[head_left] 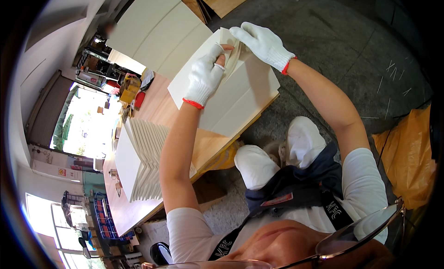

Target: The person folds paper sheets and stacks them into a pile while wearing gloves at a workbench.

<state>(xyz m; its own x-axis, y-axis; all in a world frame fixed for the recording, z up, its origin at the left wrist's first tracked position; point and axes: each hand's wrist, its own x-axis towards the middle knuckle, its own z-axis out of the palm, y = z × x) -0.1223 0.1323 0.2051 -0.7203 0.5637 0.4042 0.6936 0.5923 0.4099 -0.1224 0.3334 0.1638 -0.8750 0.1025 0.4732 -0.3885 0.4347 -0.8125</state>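
A folded white sheet (182, 86) was above the far part of the table (159, 90), the left hand (206, 74) against it with fingers loosely bent and the right hand (263, 44) at its upper edge with fingers close together; whether either gripped it, I could not tell. Flat white panels (236, 111) lay along the table's right edge, nested folded sheets (141, 158) stood on its nearer part, and an orange bag (407, 153) sat well right of it.
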